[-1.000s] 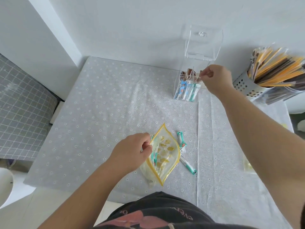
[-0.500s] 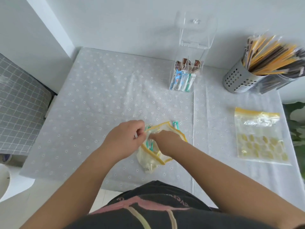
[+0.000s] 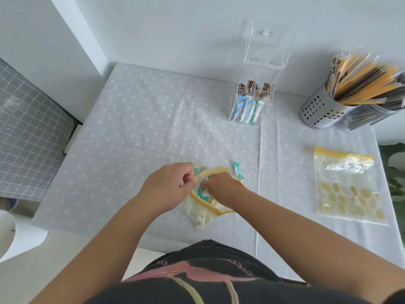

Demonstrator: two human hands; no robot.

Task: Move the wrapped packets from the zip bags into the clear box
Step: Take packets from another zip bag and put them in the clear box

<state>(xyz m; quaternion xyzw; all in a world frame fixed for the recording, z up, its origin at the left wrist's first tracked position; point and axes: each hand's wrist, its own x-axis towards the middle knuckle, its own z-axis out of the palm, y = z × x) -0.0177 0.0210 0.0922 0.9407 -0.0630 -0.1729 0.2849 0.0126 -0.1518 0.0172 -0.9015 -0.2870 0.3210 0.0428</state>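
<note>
ok so my right hand (image 3: pixel 219 185) is back from the clear box (image 3: pixel 247 106) and digging in the zip bag (image 3: pixel 208 207), grip hidden, can't tell; left hand (image 3: pixel 168 187) pinches the rim open; teal packets (image 3: pixel 202 191) still inside, so another fetch is starting

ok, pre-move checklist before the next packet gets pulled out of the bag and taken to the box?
1. Bag mouth held open: ok. The left hand pinches the yellow rim of the zip bag.
2. Right hand inside the bag: ok, its fingers are in the mouth.
3. Packet actually gripped: cannot tell, the fingertips are hidden.
4. Packets left in the bag: ok, teal packets show through it.
5. Clear box ready: ok, lid up, room above the packets already in it.
6. Stray packet on the cloth beside the bag: not ok, not yet boxed.
</note>
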